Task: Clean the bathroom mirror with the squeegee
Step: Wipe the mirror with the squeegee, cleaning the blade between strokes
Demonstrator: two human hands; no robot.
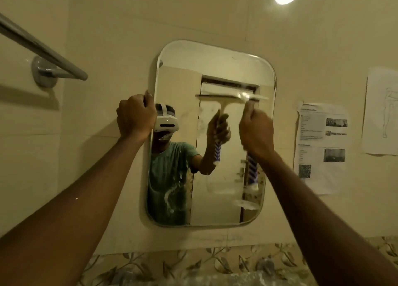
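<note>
Pressing the squeegee (pixel 252 169) against the mirror (pixel 215 70), upper right.
The right hand (pixel 256 132) is wrapping tight around its striped handle; the left hand (pixel 135 115) is clamping the mirror's left edge.

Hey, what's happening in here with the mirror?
A person is cleaning the wall mirror. The right hand holds a squeegee by its blue-and-white handle, blade high on the glass. The left hand grips the mirror's left edge. Foamy streaks show on the lower glass, so cleaning isn't finished.
</note>
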